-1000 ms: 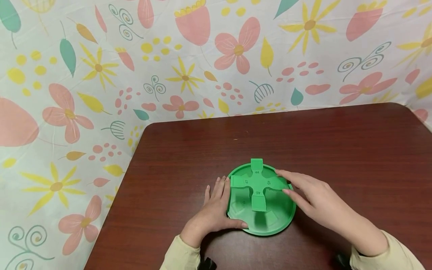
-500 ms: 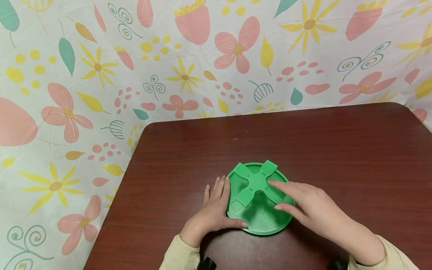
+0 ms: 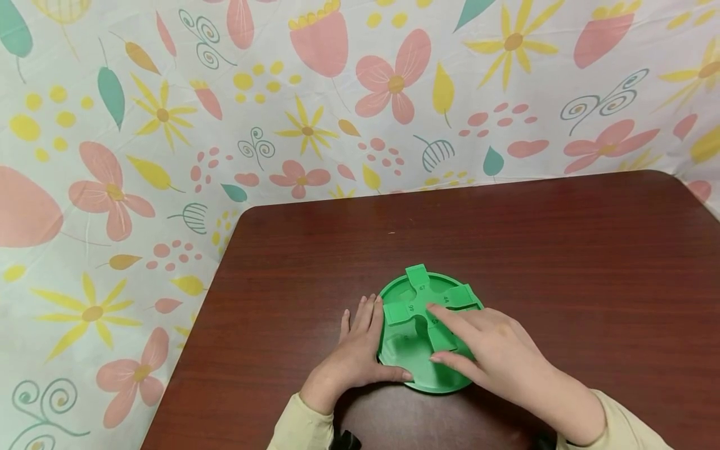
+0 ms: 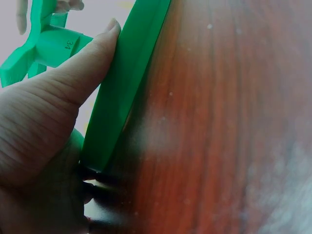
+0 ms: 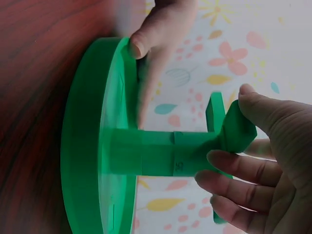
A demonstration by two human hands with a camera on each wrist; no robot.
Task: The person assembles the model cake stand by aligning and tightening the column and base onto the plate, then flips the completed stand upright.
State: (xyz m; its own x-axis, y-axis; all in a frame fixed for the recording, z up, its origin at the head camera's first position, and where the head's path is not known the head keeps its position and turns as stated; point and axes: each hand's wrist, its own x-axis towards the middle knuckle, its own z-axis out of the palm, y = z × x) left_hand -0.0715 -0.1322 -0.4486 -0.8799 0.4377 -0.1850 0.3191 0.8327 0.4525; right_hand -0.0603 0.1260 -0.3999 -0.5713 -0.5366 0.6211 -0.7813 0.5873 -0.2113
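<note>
Rotated again: green cross piece (image 3: 425,305) has turned since half a second ago, its arms now point roughly up, right, down and left with a slight tilt, where before they sat diagonal. A second ago they were square-on, so I read continuous spin. Right hand (image 3: 490,354) has slid leftward over the disc along with it.

Cross piece sits on a short post at the centre of the round green disc (image 3: 406,356); right wrist view shows the post rising from the disc (image 5: 87,146) and the cross (image 5: 229,131) on top, numbers printed on the arms. Disc lies flat on the dark red-brown table (image 3: 562,250), near the front edge, left of centre.

Right hand: fingers slightly bent, index tip on the cross hub, thumb out along the near arm. From the wrist view I see thumb and fingers closed round one arm of the cross, so it has hold of it.

Left hand (image 3: 357,350): unchanged from the earlier frames. Fingers straight, laid flat on the table against the disc's left rim, thumb (image 4: 73,73) pressed along the rim (image 4: 126,87) on the near side. Bracing, not gripping.

Pale yellow sleeves (image 3: 298,428) on both wrists. Floral cloth (image 3: 169,125) covers the background behind and left of the table.
</note>
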